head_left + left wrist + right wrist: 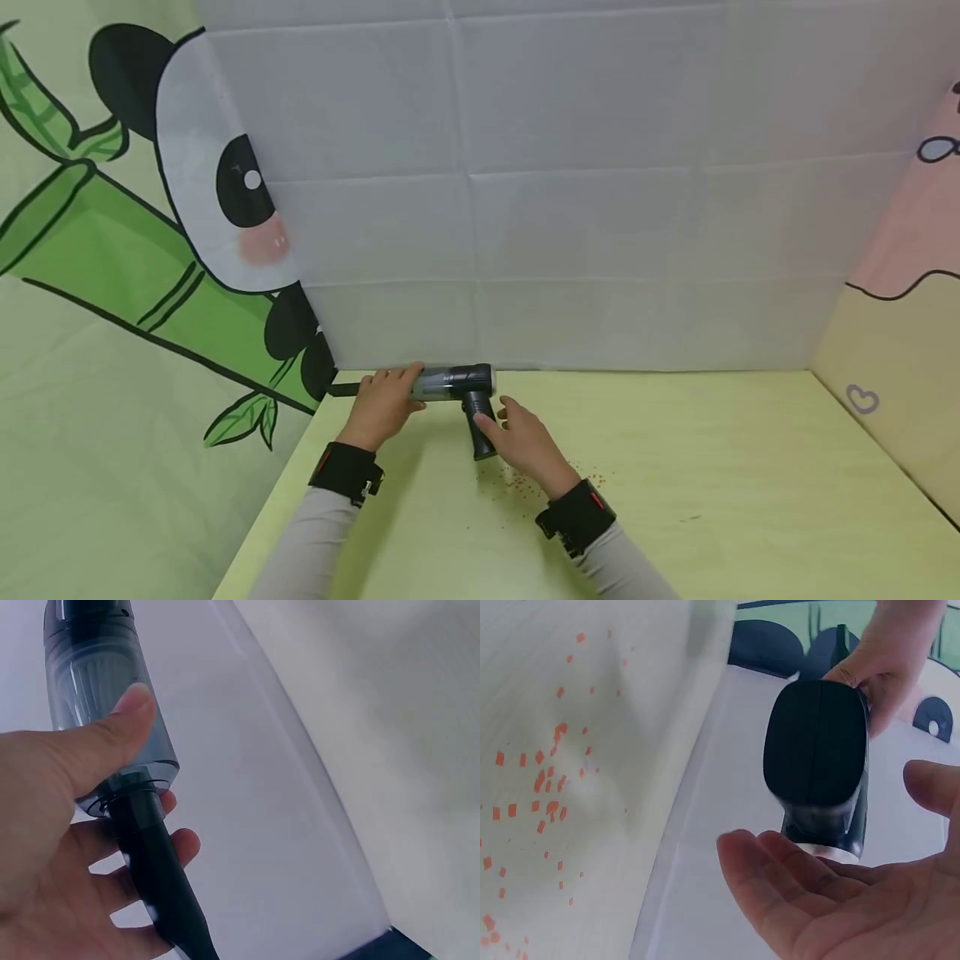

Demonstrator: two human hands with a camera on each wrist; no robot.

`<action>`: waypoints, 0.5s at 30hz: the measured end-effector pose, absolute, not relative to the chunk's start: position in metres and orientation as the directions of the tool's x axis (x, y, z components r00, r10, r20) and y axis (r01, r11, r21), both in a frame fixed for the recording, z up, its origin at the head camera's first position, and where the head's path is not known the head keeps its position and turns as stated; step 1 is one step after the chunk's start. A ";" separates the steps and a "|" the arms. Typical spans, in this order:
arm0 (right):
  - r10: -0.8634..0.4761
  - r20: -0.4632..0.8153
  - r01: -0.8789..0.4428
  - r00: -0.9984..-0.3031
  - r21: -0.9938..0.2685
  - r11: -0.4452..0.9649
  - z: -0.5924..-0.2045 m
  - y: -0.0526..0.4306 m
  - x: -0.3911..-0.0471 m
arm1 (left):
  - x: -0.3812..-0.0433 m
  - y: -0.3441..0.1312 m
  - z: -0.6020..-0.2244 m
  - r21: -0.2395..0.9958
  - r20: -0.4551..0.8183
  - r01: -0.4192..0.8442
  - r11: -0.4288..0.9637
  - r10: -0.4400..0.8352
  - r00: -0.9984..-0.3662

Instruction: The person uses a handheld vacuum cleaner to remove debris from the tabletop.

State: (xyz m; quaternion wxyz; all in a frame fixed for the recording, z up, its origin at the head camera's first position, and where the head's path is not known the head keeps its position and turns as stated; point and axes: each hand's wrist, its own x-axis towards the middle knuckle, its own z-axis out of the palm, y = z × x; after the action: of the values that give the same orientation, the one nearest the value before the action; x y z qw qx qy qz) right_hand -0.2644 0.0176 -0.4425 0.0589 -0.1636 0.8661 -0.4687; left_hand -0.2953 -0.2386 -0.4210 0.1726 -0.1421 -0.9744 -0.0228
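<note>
A handheld vacuum cleaner (454, 382) with a black handle (480, 429), a clear barrel (97, 679) and a long black nozzle (161, 862) is held up over the table, nozzle pointing left. My left hand (384, 404) grips it where barrel and nozzle meet; its thumb lies along the clear barrel. Beside the handle is my right hand (528, 442), its fingers spread apart and not wrapped round it. In the right wrist view, the handle's black base (815, 742) faces the camera above the right hand's fingers. Whether those fingers touch the vacuum's body cannot be told.
Small orange-red bits (551, 787) lie scattered on the pale yellow table (712, 467) below and around the right hand. A white cloth wall (585, 208) rises at the table's back edge. Printed side walls stand left, with a panda (202, 200), and right.
</note>
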 end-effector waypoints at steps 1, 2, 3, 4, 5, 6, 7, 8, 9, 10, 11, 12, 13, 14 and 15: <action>-0.333 0.047 -0.216 -0.942 -0.845 0.490 -0.442 0.021 -0.265 | -0.294 -0.233 -0.419 -0.011 0.351 0.289 0.957 0.274 -0.896; -0.327 0.046 -0.205 -0.944 -0.858 0.471 -0.442 0.024 -0.265 | -0.293 -0.228 -0.417 -0.015 0.357 0.292 0.956 0.278 -0.892; -0.318 0.038 -0.187 -0.947 -0.872 0.453 -0.441 0.027 -0.265 | -0.292 -0.223 -0.416 -0.015 0.363 0.294 0.956 0.280 -0.889; -0.308 0.029 -0.169 -0.951 -0.883 0.437 -0.442 0.030 -0.265 | -0.291 -0.218 -0.415 -0.019 0.370 0.296 0.955 0.282 -0.886; -0.296 0.019 -0.150 -0.955 -0.893 0.424 -0.442 0.033 -0.265 | -0.291 -0.213 -0.414 -0.021 0.377 0.297 0.955 0.283 -0.882; -0.287 0.012 -0.133 -0.958 -0.903 0.408 -0.443 0.036 -0.265 | -0.290 -0.209 -0.414 -0.023 0.382 0.298 0.954 0.283 -0.880; -0.276 0.001 -0.114 -0.961 -0.913 0.392 -0.444 0.039 -0.265 | -0.289 -0.205 -0.413 -0.026 0.387 0.299 0.954 0.285 -0.877; -0.265 -0.008 -0.096 -0.964 -0.921 0.377 -0.444 0.042 -0.265 | -0.289 -0.201 -0.413 -0.024 0.390 0.298 0.954 0.284 -0.876; -0.255 -0.021 -0.075 -0.967 -0.929 0.362 -0.445 0.045 -0.265 | -0.288 -0.198 -0.414 -0.022 0.393 0.298 0.954 0.282 -0.875; -0.250 -0.029 -0.062 -0.968 -0.936 0.346 -0.446 0.048 -0.265 | -0.288 -0.194 -0.414 -0.021 0.397 0.299 0.954 0.282 -0.874; -0.246 -0.035 -0.050 -0.969 -0.942 0.331 -0.447 0.051 -0.264 | -0.287 -0.191 -0.415 -0.020 0.400 0.301 0.953 0.284 -0.872; -0.240 -0.040 -0.040 -0.970 -0.947 0.320 -0.447 0.054 -0.264 | -0.287 -0.187 -0.415 -0.016 0.399 0.301 0.953 0.282 -0.872; -0.232 -0.046 -0.030 -0.972 -0.949 0.313 -0.448 0.056 -0.264 | -0.287 -0.184 -0.416 -0.014 0.403 0.303 0.953 0.283 -0.870; -0.225 -0.047 -0.026 -0.973 -0.951 0.310 -0.449 0.059 -0.264 | -0.286 -0.180 -0.416 -0.012 0.404 0.304 0.953 0.282 -0.870; -0.218 -0.046 -0.024 -0.975 -0.951 0.307 -0.449 0.061 -0.263 | -0.286 -0.176 -0.416 -0.011 0.407 0.305 0.952 0.283 -0.868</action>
State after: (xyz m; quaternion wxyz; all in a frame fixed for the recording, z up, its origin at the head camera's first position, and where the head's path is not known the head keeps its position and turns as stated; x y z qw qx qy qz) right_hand -0.2634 0.0611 -0.4490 0.0832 -0.0753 0.8041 -0.5837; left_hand -0.2858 -0.1761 -0.4158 0.2065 -0.1522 -0.9662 -0.0267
